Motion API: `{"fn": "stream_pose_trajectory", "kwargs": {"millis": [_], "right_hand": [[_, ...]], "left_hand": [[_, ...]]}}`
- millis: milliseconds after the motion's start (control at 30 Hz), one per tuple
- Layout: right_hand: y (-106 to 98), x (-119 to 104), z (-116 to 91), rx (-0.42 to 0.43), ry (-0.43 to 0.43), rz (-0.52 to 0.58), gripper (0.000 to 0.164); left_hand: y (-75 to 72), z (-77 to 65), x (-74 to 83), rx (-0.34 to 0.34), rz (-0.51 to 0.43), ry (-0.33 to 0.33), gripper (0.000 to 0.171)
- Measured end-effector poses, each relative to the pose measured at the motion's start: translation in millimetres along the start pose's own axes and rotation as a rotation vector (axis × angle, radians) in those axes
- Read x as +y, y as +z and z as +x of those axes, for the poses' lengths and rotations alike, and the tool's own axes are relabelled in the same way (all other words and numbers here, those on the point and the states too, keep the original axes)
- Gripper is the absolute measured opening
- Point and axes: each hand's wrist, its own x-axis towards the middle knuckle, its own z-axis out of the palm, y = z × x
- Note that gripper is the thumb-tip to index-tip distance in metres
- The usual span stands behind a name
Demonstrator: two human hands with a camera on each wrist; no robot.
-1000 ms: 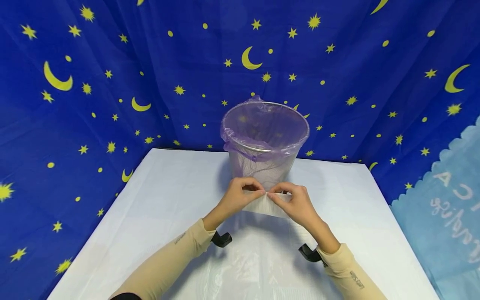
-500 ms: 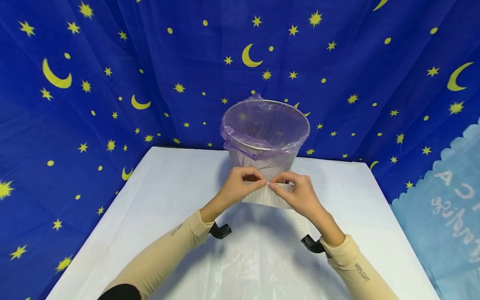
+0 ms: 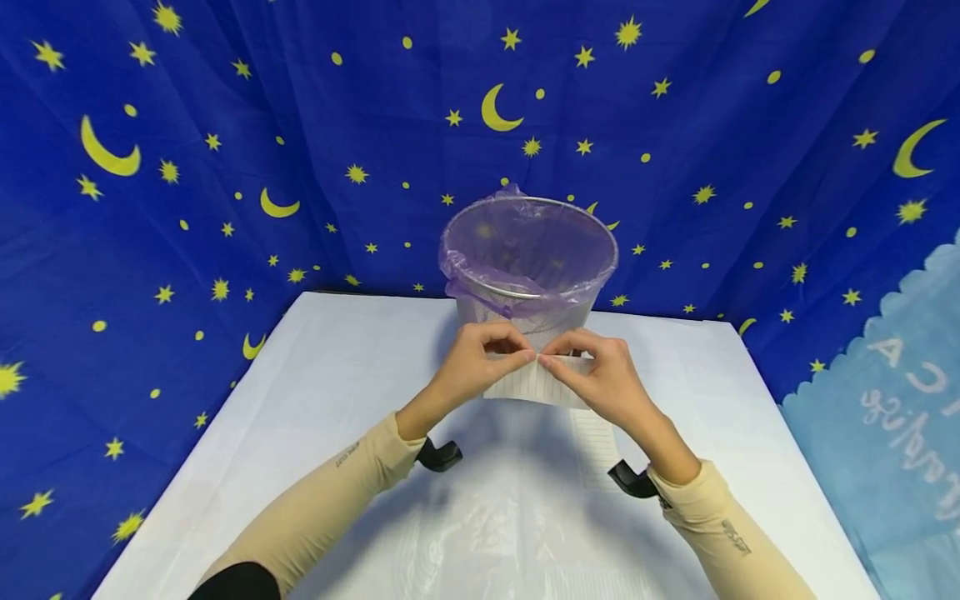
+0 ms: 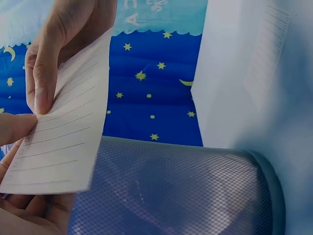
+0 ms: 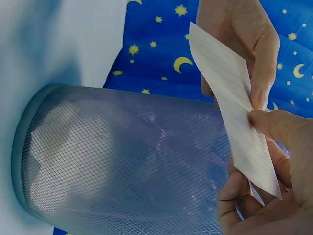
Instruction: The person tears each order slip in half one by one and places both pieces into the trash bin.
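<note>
A sheet of lined paper [image 3: 525, 387] is stretched between both hands, in front of the bin. My left hand [image 3: 468, 367] pinches its upper edge near the middle, thumb on the near face. Right beside it, thumb tip to thumb tip, my right hand [image 3: 611, 379] pinches the same edge. Ruled lines and small boxes show on the paper [image 4: 58, 142] in the left wrist view. From the right wrist side the paper [image 5: 234, 107] looks slightly bent. Behind the hands stands a metal mesh bin [image 5: 98, 147] with a purple plastic liner [image 3: 517, 300] folded over its rim.
Another lined sheet [image 3: 595, 450] lies flat on the white table [image 3: 360, 350], near the right wrist. Dark camera mounts [image 3: 439, 456] stick out under the wrists. A blue star-and-moon curtain [image 3: 390, 100] closes off the back and sides.
Both hands have moved forward with the paper, closer to the bin, their pinch unchanged. The sheet on the table has come into view from behind the right hand and arm.
</note>
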Motion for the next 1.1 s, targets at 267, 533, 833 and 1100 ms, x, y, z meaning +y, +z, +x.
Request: {"fn": "stream_pose_trajectory", "kwargs": {"millis": [267,533,833,1100], "right_hand": [[-6.0,-8.9,4.9,0.024,-0.033,-0.006,0.007],[-12.6,-16.1,11.9,0.045,-0.059,-0.011,0.006],[-18.5,-23.4,20.7,0.057,-0.092,0.023,0.006],[-24.0,-30.1,26.8,0.059,-0.061,0.003,0.005]], "left_hand": [[-3.3,4.0,9.9,0.011,0.006,0.043,0.005],[-8.6,10.5,22.7,0.006,0.006,0.069,0.005],[-13.4,16.6,30.7,0.013,0.02,0.075,0.003],[-18.8,23.4,39.3,0.003,0.029,0.067,0.005]]}}
